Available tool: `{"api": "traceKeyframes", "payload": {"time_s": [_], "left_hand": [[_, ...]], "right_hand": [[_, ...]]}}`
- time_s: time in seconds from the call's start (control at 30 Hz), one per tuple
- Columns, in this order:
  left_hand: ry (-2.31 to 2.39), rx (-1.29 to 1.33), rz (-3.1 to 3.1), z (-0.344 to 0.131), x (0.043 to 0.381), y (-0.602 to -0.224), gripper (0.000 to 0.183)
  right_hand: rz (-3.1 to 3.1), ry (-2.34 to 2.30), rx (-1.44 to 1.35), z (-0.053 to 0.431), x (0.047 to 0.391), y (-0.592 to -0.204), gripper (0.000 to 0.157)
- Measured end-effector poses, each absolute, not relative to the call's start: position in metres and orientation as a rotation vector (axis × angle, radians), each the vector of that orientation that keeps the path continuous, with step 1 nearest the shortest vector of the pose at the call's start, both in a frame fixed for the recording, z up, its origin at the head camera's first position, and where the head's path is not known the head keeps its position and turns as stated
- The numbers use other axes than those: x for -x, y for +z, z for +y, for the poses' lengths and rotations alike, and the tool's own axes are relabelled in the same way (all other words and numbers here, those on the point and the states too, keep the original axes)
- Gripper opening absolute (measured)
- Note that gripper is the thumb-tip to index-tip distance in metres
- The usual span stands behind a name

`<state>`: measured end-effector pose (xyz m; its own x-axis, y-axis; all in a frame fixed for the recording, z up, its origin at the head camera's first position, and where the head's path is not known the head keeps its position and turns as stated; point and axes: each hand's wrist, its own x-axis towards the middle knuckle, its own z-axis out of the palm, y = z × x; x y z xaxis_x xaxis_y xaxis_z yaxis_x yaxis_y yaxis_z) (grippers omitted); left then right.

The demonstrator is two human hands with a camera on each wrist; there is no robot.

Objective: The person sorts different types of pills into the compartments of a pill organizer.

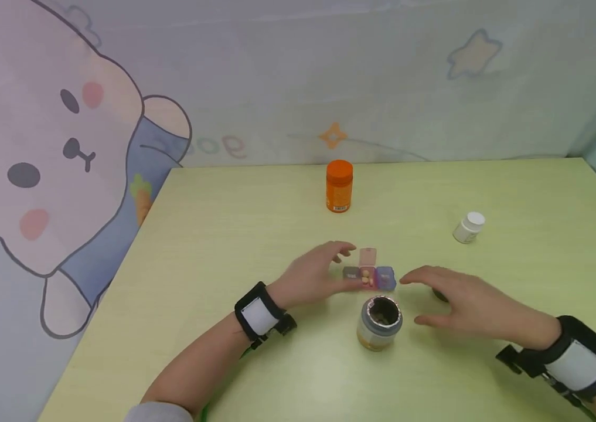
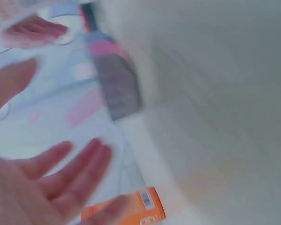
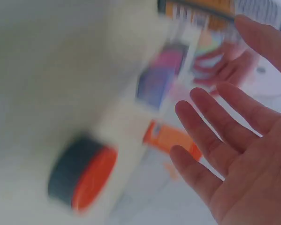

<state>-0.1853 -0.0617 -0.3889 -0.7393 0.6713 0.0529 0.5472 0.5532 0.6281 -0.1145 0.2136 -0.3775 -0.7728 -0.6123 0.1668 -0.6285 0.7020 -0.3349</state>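
1. Lying between the two hands, the pill case of grey, pink and blue plastic compartments (image 1: 384,278) has its long axis running left to right, crosswise to the person.
2. Governing relation: the left hand (image 1: 314,276) is the nearer. Its thumb reaches the case's near left edge in the head view; whether thumb and case touch cannot be told. The case lies to the right of this hand.
3. Opposite side: the right hand (image 1: 466,302) has its forefinger tip just beside the blue end, apart from it. The case lies to the left of this hand.
4. Grip state, left: fingers spread and slightly bent, palm bare, gripping nothing.
5. Grip state, right: fingers extended and parted, thumb apart, gripping nothing.
6. Near side of the case: an uncapped, grey-necked round jar with a pale lower body (image 1: 371,334) stands upright, just beside the right thumb.
7. Count, case: one, with three compartments visible; one pink lid (image 1: 368,257) is raised on the far side. Small yellowish pieces (image 1: 366,279) lie in the pink compartment; too small to count reliably.
8. Count, containers: three. One grey-necked jar, one orange capped cylindrical bottle (image 1: 339,190) at the far side, one small white capped bottle (image 1: 467,228) at far right.
9. Count, loose caps: one, round, dark-sided with an orange-red face (image 3: 79,171), mostly hidden behind the right hand in the head view.
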Motion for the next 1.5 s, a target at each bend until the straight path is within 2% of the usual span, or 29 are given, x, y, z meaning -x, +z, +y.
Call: {"api": "traceKeyframes", "payload": {"time_s": [0.07, 0.17, 0.37, 0.5, 0.73, 0.97, 1.2, 1.33, 1.5], "left_hand": [[1.168, -1.104, 2.446, -0.064, 0.178, -0.385, 0.063], [1.308, -1.207, 2.191, -0.06, 0.167, -0.382, 0.06], [1.147, -1.277, 2.029, -0.043, 0.152, -0.392, 0.078], [1.061, -1.291, 2.054, -0.036, 0.151, -0.399, 0.078], [1.016, -1.296, 2.067, -0.035, 0.154, -0.401, 0.063], [1.007, -1.288, 2.052, -0.036, 0.153, -0.4, 0.059], [1.0, -1.284, 2.078, -0.037, 0.152, -0.399, 0.059], [0.985, -1.301, 2.091, -0.036, 0.153, -0.399, 0.06], [1.004, -1.312, 2.053, -0.036, 0.155, -0.401, 0.066]], "right_hand": [[-2.808, 0.441, -1.015, 0.227, 0.122, -0.377, 0.054], [-2.806, 0.277, -0.977, 0.242, 0.133, -0.382, 0.057], [-2.984, 0.14, -0.872, 0.256, 0.141, -0.393, 0.065], [-3.03, 0.136, -0.833, 0.259, 0.141, -0.394, 0.058], [-3.093, 0.185, -0.827, 0.258, 0.143, -0.389, 0.043], [-3.256, 0.583, -0.793, 0.249, 0.141, -0.352, 0.051], [-2.885, 0.873, -1.062, 0.223, 0.125, -0.317, 0.051], [-2.737, 1.048, -1.151, 0.206, 0.117, -0.316, 0.05], [-2.6, 1.445, -1.16, 0.19, 0.112, -0.338, 0.046]]}}
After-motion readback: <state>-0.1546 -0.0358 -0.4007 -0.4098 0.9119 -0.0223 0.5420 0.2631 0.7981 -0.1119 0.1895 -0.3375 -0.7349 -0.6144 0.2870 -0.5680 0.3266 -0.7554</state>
